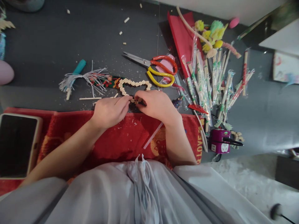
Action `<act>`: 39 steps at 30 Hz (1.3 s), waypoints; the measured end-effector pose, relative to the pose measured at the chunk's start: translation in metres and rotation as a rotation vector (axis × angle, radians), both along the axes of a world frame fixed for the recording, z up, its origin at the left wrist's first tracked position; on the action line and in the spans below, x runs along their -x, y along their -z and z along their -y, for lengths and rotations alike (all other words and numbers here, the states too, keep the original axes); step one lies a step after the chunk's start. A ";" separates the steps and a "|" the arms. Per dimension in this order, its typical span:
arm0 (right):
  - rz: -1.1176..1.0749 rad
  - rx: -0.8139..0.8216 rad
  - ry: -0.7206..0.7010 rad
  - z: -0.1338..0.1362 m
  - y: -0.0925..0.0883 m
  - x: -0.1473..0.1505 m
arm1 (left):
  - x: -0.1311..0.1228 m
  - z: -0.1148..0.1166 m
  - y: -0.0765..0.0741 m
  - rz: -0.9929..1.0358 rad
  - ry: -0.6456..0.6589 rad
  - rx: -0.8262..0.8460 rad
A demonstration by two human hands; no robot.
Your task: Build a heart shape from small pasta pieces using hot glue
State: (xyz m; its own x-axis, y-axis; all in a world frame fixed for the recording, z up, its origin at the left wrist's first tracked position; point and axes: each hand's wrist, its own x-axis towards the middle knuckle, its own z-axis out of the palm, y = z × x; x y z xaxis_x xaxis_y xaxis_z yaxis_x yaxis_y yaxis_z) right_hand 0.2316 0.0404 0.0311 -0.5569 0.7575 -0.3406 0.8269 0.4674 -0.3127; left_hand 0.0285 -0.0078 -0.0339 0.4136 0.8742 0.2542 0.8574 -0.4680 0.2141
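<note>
My left hand point(109, 110) and my right hand point(155, 104) meet at the near edge of a dark grey table point(70, 40), fingers pinched together on the bottom point of a heart-shaped outline point(133, 84) made of small cream wooden pieces. The heart lies flat just beyond my fingertips. Both hands rest on a red patterned cloth point(121, 140). What sits between the fingertips is too small to name beyond a piece of the heart.
Scissors point(154, 67) with red and yellow handles lie past the heart. Several wrapped chopsticks point(210, 81) spread to the right, with red paper point(182, 34) and pompoms point(210, 31). A tassel with a teal handle point(79, 77) lies left. A phone point(17, 144) lies far left, a purple glue gun point(220, 141) right.
</note>
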 end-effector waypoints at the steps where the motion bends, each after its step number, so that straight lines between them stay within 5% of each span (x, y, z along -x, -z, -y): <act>1: 0.002 -0.001 -0.002 0.000 0.000 0.000 | 0.000 0.000 0.000 0.003 0.003 -0.001; 22: -0.105 -0.023 -0.010 -0.002 0.010 -0.002 | -0.002 -0.002 -0.002 -0.004 0.018 0.012; 39: -0.236 -0.030 0.006 -0.008 0.019 -0.010 | -0.006 -0.003 -0.008 -0.087 -0.087 0.262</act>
